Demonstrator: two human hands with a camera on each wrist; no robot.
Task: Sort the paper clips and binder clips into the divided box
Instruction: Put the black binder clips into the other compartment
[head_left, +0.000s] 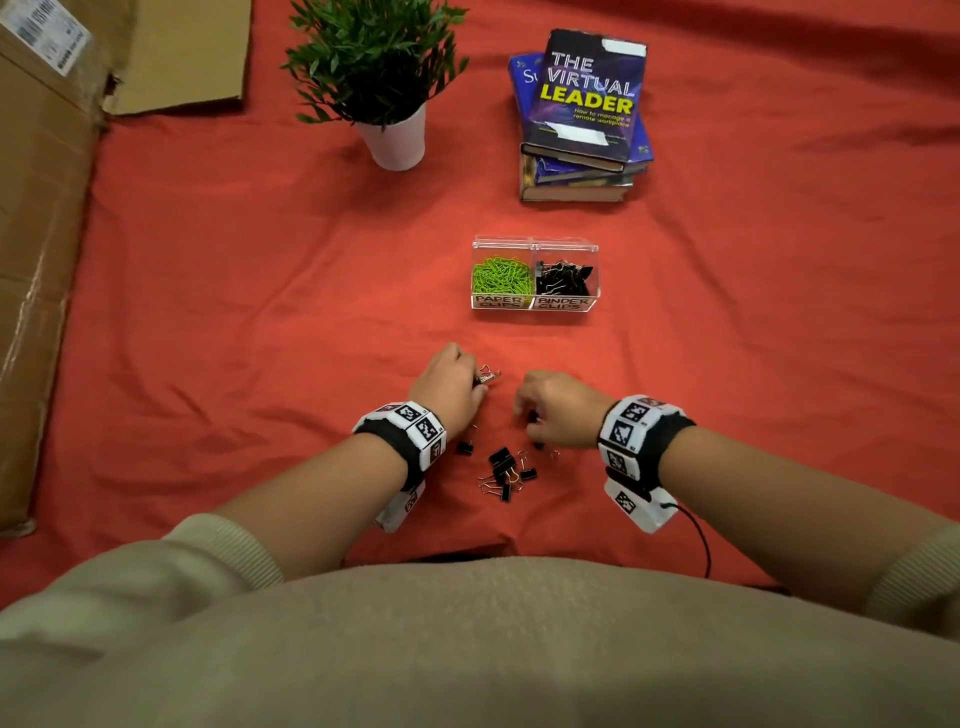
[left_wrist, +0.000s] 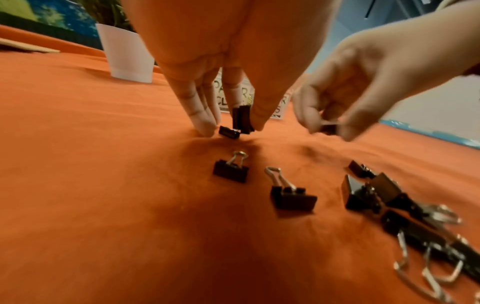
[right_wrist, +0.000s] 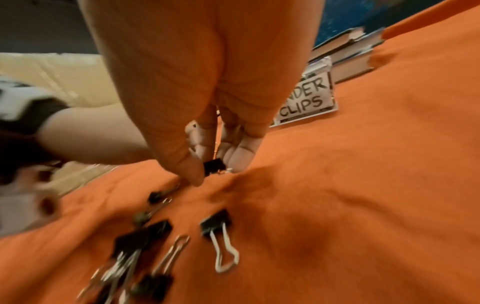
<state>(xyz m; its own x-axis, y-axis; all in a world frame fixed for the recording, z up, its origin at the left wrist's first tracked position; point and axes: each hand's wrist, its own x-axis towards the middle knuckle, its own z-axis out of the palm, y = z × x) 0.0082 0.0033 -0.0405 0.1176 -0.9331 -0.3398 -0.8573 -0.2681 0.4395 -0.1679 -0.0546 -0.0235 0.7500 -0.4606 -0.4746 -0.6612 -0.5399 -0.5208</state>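
Fingers of our left hand (left_wrist: 207, 86) and right hand (right_wrist: 207, 144) each pinch a binder clip (right_wrist: 213, 166); more lie just behind; we should squeeze firmly, then carry them to the box (head_left: 535, 306) ahead.

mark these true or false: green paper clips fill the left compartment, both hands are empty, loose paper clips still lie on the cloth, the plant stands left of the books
1. Green paper clips fill the left compartment of the divided box. True.
2. Both hands are empty. False: the left hand pinches binder clips, and the right hand pinches one binder clip.
3. Loose paper clips lie on the cloth. False: only loose binder clips show there.
4. The plant stands left of the books. True.
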